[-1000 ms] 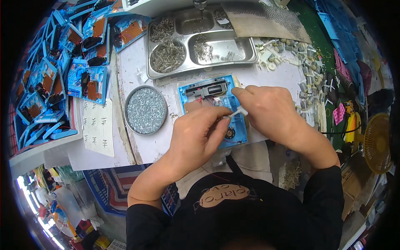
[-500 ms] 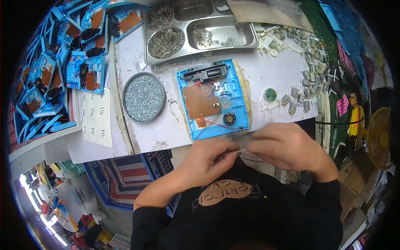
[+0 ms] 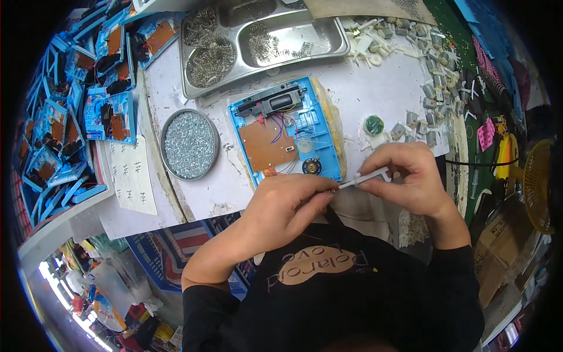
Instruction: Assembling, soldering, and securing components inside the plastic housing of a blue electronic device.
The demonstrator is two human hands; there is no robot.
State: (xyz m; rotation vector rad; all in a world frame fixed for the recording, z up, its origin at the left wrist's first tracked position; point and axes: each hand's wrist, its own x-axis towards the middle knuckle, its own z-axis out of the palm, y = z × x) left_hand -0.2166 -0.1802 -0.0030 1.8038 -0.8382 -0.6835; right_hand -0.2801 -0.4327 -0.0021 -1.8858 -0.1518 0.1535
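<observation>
In front of my chest, my right hand (image 3: pixel 410 179) pinches a slim white plastic part (image 3: pixel 374 177) with a wider, frame-like end. The part's thin tip points left and reaches the fingertips of my left hand (image 3: pixel 290 202). Those fingers are closed in a pinch; a tiny metallic bit shows at their tips, too small to name. Just beyond my hands lies an open blue plastic casing (image 3: pixel 329 126), holding a brown circuit board (image 3: pixel 267 146), a black mechanism (image 3: pixel 272 104), a round speaker (image 3: pixel 312 166) and thin wires. My left hand hides part of its near edge.
A round dish of small screws (image 3: pixel 189 146) stands left of the casing. Behind is a steel compartment tray (image 3: pixel 281 64) with springs. White parts and small motors (image 3: pixel 431 105) lie at right, near a green roll (image 3: pixel 373 125). Blue casings (image 3: pixel 111 111) pile up at left.
My right hand has moved slightly up and right, and the white part now shows clearly between the hands. The left hand stays in its pinch. The whole view has shifted a little.
</observation>
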